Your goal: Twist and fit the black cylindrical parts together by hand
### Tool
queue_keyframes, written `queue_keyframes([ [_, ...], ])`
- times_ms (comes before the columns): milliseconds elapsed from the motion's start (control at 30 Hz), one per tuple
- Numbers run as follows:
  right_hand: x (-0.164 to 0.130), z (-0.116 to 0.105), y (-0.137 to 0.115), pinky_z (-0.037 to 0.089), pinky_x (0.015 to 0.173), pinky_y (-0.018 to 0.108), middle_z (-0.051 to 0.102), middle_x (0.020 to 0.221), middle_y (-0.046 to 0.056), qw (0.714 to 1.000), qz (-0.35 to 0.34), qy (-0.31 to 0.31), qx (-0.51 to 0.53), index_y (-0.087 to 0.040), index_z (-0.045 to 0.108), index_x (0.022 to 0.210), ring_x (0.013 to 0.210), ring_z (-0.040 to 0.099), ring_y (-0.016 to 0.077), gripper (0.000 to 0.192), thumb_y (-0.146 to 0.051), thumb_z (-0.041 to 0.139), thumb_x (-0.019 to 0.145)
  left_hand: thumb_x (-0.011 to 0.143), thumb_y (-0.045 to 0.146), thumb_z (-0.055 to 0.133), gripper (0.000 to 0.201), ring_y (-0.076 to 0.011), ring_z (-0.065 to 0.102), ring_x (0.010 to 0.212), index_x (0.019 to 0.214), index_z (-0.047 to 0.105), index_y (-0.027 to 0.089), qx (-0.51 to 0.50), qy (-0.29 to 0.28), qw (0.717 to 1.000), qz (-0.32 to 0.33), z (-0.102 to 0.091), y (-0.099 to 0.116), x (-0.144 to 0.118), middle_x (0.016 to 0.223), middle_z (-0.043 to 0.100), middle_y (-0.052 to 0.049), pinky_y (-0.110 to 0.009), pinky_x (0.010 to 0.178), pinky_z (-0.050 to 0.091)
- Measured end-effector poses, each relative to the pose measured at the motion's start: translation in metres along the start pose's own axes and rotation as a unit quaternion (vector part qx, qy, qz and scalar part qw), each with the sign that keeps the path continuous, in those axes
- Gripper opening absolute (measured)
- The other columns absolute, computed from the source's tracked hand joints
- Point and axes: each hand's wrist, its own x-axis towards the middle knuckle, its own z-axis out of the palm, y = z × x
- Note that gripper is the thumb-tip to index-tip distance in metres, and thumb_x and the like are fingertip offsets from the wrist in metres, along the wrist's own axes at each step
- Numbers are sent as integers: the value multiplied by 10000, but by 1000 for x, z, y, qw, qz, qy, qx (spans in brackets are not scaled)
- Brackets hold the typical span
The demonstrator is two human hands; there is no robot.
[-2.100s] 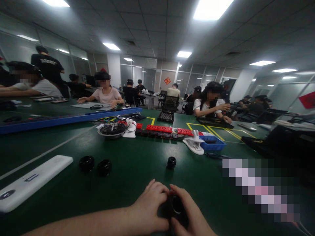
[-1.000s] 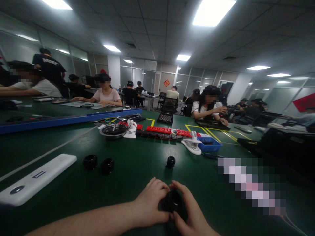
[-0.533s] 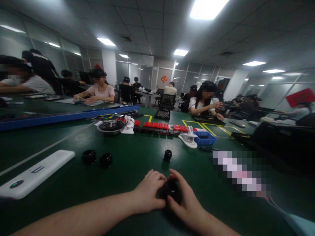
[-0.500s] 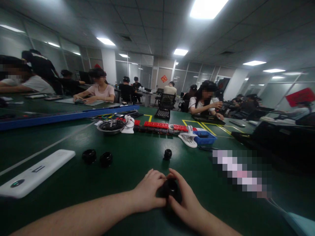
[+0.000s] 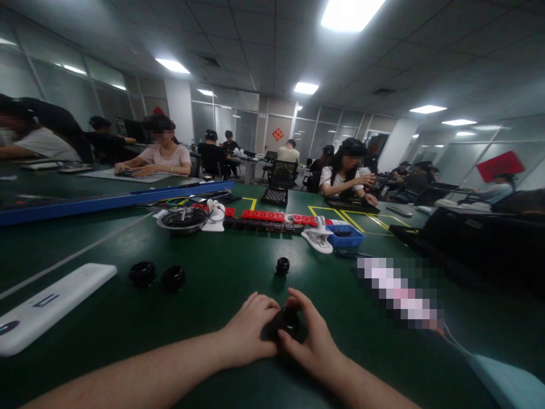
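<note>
Low over the near part of the green table (image 5: 204,307), both hands are closed around a round black fitting with a hole in its end, which looks like a cable gland (image 5: 289,322). My left hand (image 5: 250,325) grips its left side, with the fingertips partly hidden behind it. On the other side, my right hand (image 5: 315,336) holds it between thumb and curved fingers. A smaller black fitting (image 5: 282,266) stands just beyond my hands. Off to the left sit two more black fittings, one farther left (image 5: 142,274) and one nearer (image 5: 174,278).
At left lies a white power bank (image 5: 59,304). Across the table are a metal bowl (image 5: 183,220), white clips (image 5: 318,237), a row of red blocks (image 5: 264,215) and a blue tray (image 5: 347,236). A black case (image 5: 477,244) stands right. Several people sit beyond.
The view has turned slightly right, so the things on the table appear farther left. Both hands keep hold of the cable gland, with the right hand's fingers slightly shifted around it.
</note>
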Motion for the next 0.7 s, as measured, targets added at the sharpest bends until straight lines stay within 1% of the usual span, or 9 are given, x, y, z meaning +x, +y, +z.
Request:
queue_keyframes([
  [100, -1, -3, -2, 415, 905, 379, 502, 1116, 92, 999, -36, -18, 10, -207, 236, 1278, 1034, 507, 210, 651, -117, 504, 692, 650, 275, 651, 368, -238, 446, 999, 1001, 553, 225, -5, -2, 1000, -4, 0, -1, 1, 1042, 521, -31, -440, 992, 202],
  [167, -1, -5, -4, 388, 938, 393, 463, 1192, 103, 998, -49, -44, 3, -203, 209, 1302, 1098, 468, 221, 702, -107, 512, 676, 653, 283, 656, 368, -241, 441, 1008, 1002, 557, 226, -5, -5, 1000, 0, 1, -2, 2, 1059, 517, -32, -437, 987, 209],
  [233, 1, -6, -5, 363, 959, 414, 425, 1239, 115, 997, -52, -50, -8, -192, 205, 1307, 1139, 428, 241, 736, -128, 549, 659, 657, 303, 663, 363, -242, 437, 1008, 996, 562, 226, -4, -9, 1000, 6, 0, -3, 2, 1062, 516, -31, -436, 984, 210],
  [300, 2, -7, -5, 362, 952, 431, 424, 1226, 125, 998, -42, -33, -20, -179, 231, 1293, 1129, 428, 257, 735, -177, 593, 654, 674, 342, 658, 342, -241, 438, 999, 981, 568, 222, -8, -8, 1000, 10, -1, -2, 2, 1054, 517, -33, -436, 980, 215],
  [400, 4, -6, -4, 409, 895, 427, 483, 1114, 116, 1000, -5, -13, -24, -166, 283, 1257, 1026, 489, 254, 723, -240, 647, 636, 700, 381, 637, 315, -241, 448, 971, 960, 576, 214, -15, -7, 1000, 6, -2, 0, 3, 1019, 526, -36, -437, 967, 233],
  [467, 4, -5, -2, 443, 846, 406, 514, 1035, 94, 1000, 17, -10, -15, -171, 313, 1229, 946, 525, 237, 702, -238, 662, 624, 692, 366, 643, 298, -237, 453, 955, 940, 579, 213, -19, -8, 1000, 3, -3, 1, 3, 1001, 530, -32, -434, 961, 241],
  [533, 3, -3, -1, 463, 814, 381, 528, 994, 75, 1000, 24, -5, -3, -188, 330, 1208, 902, 543, 219, 654, -206, 645, 635, 666, 309, 662, 283, -231, 455, 952, 920, 579, 215, -23, -8, 1000, -1, -3, 1, 4, 998, 531, -23, -427, 964, 241],
  [633, 1, -3, -1, 457, 839, 361, 526, 1036, 69, 1000, -9, 3, 11, -222, 310, 1217, 944, 540, 205, 603, -138, 563, 676, 633, 229, 667, 333, -227, 451, 970, 951, 570, 227, -30, -8, 1000, -3, -4, 2, 4, 1021, 529, -17, -415, 965, 248],
  [700, -1, -4, -2, 435, 884, 364, 501, 1114, 76, 999, -44, -3, 14, -233, 265, 1248, 1018, 514, 205, 620, -114, 510, 692, 638, 243, 667, 357, -231, 449, 984, 979, 562, 227, -29, -10, 1000, -4, -4, 2, 4, 1036, 528, -24, -421, 969, 243],
])
